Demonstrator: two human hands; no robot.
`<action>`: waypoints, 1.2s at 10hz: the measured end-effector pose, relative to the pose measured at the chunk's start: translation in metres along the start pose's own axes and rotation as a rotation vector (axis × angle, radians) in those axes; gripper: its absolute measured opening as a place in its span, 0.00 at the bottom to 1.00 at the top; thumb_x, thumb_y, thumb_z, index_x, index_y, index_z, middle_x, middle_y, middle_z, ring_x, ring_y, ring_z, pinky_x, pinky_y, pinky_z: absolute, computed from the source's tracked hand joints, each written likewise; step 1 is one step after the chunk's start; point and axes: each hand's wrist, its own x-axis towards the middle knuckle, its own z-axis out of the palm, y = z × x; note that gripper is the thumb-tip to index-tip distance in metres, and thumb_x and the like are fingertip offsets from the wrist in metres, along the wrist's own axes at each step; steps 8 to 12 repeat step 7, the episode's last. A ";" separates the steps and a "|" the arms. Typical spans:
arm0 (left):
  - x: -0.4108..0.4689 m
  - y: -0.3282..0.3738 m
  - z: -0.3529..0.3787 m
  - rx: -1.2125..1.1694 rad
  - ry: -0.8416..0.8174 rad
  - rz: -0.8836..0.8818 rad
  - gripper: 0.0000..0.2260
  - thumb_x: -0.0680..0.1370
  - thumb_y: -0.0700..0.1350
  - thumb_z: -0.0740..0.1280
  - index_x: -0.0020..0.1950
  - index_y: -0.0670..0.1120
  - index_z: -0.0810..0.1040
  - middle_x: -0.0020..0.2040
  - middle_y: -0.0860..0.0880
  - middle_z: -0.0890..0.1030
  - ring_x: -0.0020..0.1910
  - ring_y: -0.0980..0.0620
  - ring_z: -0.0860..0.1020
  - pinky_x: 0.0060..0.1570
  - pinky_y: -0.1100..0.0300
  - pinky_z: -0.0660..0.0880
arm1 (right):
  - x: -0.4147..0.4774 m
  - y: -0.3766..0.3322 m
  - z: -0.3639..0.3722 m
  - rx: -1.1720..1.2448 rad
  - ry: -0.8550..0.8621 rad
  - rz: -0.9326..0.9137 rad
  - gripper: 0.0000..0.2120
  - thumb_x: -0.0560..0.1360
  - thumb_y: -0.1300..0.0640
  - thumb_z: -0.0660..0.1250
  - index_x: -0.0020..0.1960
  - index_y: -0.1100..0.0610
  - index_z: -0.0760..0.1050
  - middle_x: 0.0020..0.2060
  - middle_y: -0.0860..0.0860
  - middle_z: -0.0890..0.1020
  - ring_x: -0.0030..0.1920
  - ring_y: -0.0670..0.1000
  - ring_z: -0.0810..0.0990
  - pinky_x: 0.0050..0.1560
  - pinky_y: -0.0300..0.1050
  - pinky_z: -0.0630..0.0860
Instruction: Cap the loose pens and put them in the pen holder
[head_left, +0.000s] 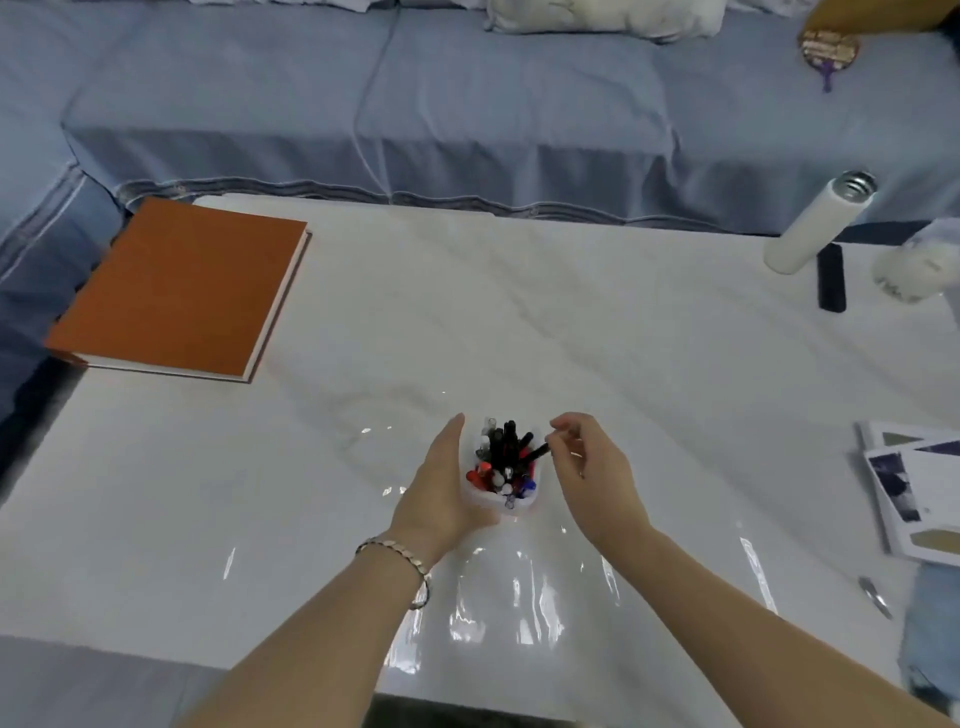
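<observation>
Head view, left to right: an orange book (176, 291) lies flat at ten o'clock on the glossy white table (519, 312). Toward six o'clock, near the person, stands the pen holder (519, 507), a pale translucent cup crowded with pens (501, 460) (black, red and blue ends poke up). The left hand (441, 488), a bracelet (397, 551) on its wrist, cups the holder from its nine o'clock side, fingers laid flat along the wall and thumb wrapped round the near edge. At the holder's three o'clock, the right hand (587, 467) pinches the upper end of a black pen (537, 453) between curled fingertips. The pen leans outward with its lower end down among the others. It looks capped, though the blur leaves that uncertain. At two o'clock a white bottle (815, 228) stands, and printed papers (914, 499) lie at four o'clock.
</observation>
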 end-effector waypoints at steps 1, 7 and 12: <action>0.021 -0.003 -0.001 -0.011 -0.082 0.017 0.42 0.69 0.39 0.73 0.72 0.55 0.49 0.61 0.60 0.66 0.52 0.77 0.68 0.46 0.83 0.62 | 0.005 0.004 0.004 -0.081 -0.049 0.009 0.10 0.78 0.60 0.59 0.57 0.51 0.71 0.45 0.45 0.78 0.48 0.45 0.78 0.48 0.30 0.71; 0.062 -0.022 0.006 0.175 -0.126 0.088 0.28 0.65 0.48 0.72 0.59 0.60 0.62 0.52 0.62 0.74 0.48 0.55 0.76 0.47 0.61 0.71 | 0.014 0.010 0.036 -0.477 -0.018 0.282 0.17 0.76 0.64 0.56 0.63 0.53 0.68 0.55 0.52 0.80 0.54 0.54 0.77 0.50 0.42 0.71; 0.062 -0.022 0.006 0.175 -0.126 0.088 0.28 0.65 0.48 0.72 0.59 0.60 0.62 0.52 0.62 0.74 0.48 0.55 0.76 0.47 0.61 0.71 | 0.014 0.010 0.036 -0.477 -0.018 0.282 0.17 0.76 0.64 0.56 0.63 0.53 0.68 0.55 0.52 0.80 0.54 0.54 0.77 0.50 0.42 0.71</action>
